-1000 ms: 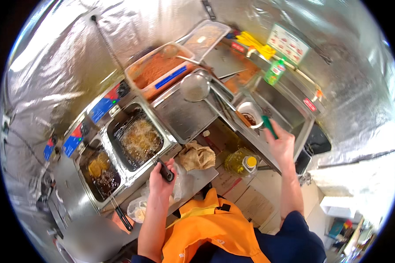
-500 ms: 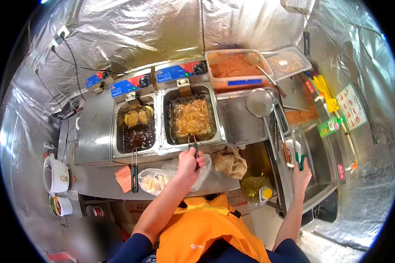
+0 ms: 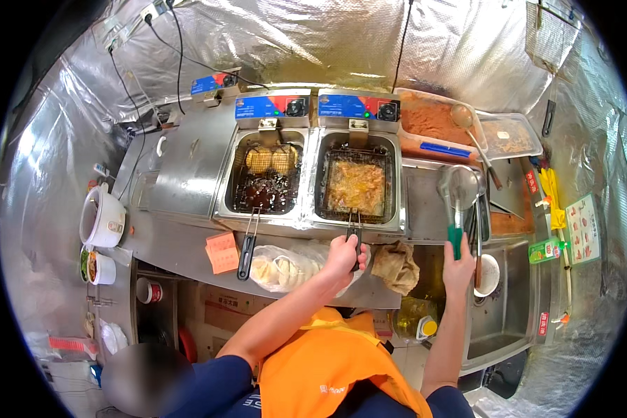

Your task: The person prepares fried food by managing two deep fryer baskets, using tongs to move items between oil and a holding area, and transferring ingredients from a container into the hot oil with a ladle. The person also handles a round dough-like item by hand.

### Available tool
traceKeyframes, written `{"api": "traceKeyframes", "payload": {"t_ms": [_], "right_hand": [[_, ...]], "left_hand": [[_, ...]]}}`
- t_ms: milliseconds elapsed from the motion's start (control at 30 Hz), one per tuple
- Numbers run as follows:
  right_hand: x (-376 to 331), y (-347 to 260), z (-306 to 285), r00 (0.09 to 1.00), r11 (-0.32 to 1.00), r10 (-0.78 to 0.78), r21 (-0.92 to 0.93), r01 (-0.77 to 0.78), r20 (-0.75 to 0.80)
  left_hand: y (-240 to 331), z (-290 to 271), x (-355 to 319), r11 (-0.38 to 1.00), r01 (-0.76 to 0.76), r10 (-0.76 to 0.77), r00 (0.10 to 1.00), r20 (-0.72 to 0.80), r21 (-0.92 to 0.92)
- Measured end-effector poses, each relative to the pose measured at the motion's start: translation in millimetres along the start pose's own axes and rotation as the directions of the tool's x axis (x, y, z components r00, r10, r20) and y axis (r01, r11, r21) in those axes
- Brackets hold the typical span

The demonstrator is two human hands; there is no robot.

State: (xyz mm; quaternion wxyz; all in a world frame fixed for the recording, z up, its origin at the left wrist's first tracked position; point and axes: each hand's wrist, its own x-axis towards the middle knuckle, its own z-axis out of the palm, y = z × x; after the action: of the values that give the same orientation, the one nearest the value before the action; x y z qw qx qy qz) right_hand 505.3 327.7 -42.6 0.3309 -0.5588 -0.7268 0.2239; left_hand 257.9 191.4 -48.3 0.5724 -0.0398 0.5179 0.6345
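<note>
My left hand (image 3: 342, 257) grips the black handle of the right fryer basket (image 3: 356, 188), which sits in the oil full of golden fried food. My right hand (image 3: 458, 268) holds the green handle of a round metal skimmer (image 3: 458, 187) that lies over the steel counter right of the fryers. The left fryer basket (image 3: 266, 175) holds a few browned pieces in dark oil, and its black handle (image 3: 246, 249) sticks out over the counter edge, untouched.
A clear bag of pale dough pieces (image 3: 285, 268) and a crumpled brown cloth (image 3: 396, 265) lie on the front ledge. Orange breading trays (image 3: 435, 122) stand at the back right. A white cooker (image 3: 102, 219) stands left. A sink (image 3: 508, 292) is at the right, an oil bottle (image 3: 416, 324) below.
The view has swung so the fryers now sit in the middle. My left hand stays on the right basket's handle. My right hand has moved up with the green-handled skimmer.
</note>
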Motion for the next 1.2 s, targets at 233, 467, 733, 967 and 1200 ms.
{"api": "traceKeyframes", "payload": {"t_ms": [233,467,733,967,1200], "right_hand": [[-16.1,-79.6,8.3,0.996,0.977,-0.042,0.214,0.023,0.084],[-56.6,-177.9,21.1,0.977,0.978,-0.107,0.195,0.07,0.185],[-96.8,-252.4,77.0,0.958,0.979,-0.16,-0.088,0.185,0.239],[-89.1,-251.9,179.3,0.916,0.948,-0.275,-0.076,0.308,0.291],[-72.2,-279.9,306.5,0.921,0.877,-0.245,-0.335,0.344,0.303]], "left_hand": [[41.0,-111.5,-18.0,0.507,-0.481,0.536,0.826,0.175,0.716],[86.2,-241.4,-58.4,0.918,-0.137,0.199,0.971,-0.134,0.371],[36.8,-264.7,-37.2,0.856,-0.434,0.434,0.899,0.067,0.281],[46.8,-303.3,-0.2,0.385,-0.722,0.744,0.611,0.269,0.575],[127.2,-276.3,-3.8,0.174,-0.765,0.803,0.475,0.36,0.62]]}}
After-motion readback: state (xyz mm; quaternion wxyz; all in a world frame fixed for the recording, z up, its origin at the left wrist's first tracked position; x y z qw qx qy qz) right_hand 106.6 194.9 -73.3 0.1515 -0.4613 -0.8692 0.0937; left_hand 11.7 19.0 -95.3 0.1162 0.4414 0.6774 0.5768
